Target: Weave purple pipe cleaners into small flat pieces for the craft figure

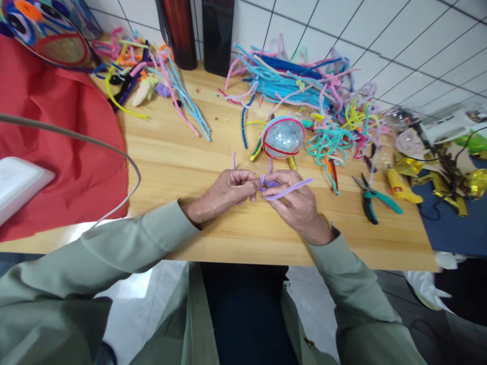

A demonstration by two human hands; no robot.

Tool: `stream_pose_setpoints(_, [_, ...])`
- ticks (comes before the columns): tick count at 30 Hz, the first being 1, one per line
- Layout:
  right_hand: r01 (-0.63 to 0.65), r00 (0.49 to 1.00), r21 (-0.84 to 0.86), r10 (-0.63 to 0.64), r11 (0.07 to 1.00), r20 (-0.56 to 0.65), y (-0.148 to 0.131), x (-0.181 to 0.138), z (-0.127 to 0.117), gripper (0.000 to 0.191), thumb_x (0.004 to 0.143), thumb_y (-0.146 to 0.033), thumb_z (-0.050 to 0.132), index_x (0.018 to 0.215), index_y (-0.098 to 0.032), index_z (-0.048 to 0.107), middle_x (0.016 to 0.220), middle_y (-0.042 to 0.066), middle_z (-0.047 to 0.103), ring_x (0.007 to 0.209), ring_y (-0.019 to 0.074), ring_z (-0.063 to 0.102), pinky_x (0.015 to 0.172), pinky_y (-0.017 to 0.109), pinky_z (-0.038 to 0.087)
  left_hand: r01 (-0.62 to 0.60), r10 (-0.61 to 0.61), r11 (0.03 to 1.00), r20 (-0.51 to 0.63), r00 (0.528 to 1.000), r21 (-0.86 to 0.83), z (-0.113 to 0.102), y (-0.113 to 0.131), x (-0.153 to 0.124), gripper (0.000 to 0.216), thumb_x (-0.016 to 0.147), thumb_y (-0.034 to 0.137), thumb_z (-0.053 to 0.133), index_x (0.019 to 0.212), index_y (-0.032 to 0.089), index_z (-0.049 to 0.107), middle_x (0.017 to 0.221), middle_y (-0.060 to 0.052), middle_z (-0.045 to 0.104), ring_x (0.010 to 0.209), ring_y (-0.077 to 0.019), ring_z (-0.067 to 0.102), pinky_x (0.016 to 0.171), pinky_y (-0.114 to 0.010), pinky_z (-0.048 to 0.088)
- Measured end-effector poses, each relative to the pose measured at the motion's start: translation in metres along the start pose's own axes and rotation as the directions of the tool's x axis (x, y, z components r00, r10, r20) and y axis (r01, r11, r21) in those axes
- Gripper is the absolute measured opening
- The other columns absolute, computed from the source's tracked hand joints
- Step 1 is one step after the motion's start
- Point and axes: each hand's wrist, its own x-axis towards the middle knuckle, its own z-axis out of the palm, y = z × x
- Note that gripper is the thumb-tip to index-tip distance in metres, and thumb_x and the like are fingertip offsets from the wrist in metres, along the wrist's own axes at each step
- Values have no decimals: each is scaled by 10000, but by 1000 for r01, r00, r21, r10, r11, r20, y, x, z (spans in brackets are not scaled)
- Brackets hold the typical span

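Both hands meet over the wooden table, pinching a bent purple pipe cleaner [286, 190]. My left hand [236, 188] is closed, with thumb and fingertips on its looped part. My right hand [294, 203] curls around the same piece, and one free end sticks out to the right past the fingers. Thin purple ends also rise above both hands. Just beyond them rests a clear plastic ball [283, 136] edged with red and pale blue pipe cleaners. Yellow and dark green pieces show under the ball. Where the purple strands cross is partly hidden by my fingers.
A heap of blue and pink pipe cleaners [292, 83] lies along the wall, with a turquoise tangle [331, 142] beside it. Pliers [371, 197] and a yellow glue gun [401, 186] lie right. Red cloth [64, 142], a white box [21, 187] and a grey cable [95, 141] occupy the left.
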Motion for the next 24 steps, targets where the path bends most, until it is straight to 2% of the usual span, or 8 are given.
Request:
stream_pose_setpoints(5, [18, 1000, -6, -18, 1000, -4, 1, 0, 0, 166, 980, -149, 720, 1058, -285, 777, 1177, 62, 777, 1086, 245, 748, 953, 476, 628, -1, 1, 1000, -3, 1000, 24, -1, -1, 0, 157, 789, 306, 712, 724, 170, 669, 614, 34, 627, 517, -61, 436, 518, -198, 370])
stream_pose_setpoints(10, [-36, 998, -29, 37, 999, 58, 1, 3, -5, 126, 987, -205, 718, 1015, -309, 782, 1172, 46, 784, 1080, 258, 750, 931, 496, 627, 9, -8, 999, 39, 999, -32, -3, -1, 1, 165, 795, 318, 732, 768, 165, 679, 638, 24, 644, 497, -61, 438, 493, -206, 353])
stream_pose_setpoints(15, [4, 1000, -19, -4, 1000, 23, 1, 2, -6, 136, 982, -186, 729, 1038, -303, 769, 1180, 45, 785, 1084, 249, 752, 922, 478, 624, 2, 1, 999, 76, 997, -43, -5, 0, 3, 174, 817, 323, 725, 765, 163, 675, 643, 23, 650, 491, -60, 448, 487, -207, 351])
stream_pose_setpoints(24, [-16, 999, -21, 17, 1000, 34, -1, 2, -8, 167, 977, -175, 731, 1073, -308, 761, 1196, 52, 783, 1104, 260, 749, 944, 491, 616, -48, 46, 999, 49, 998, 22, -3, -3, 2, 221, 846, 348, 744, 746, 165, 670, 628, 31, 618, 515, -64, 433, 516, -210, 352])
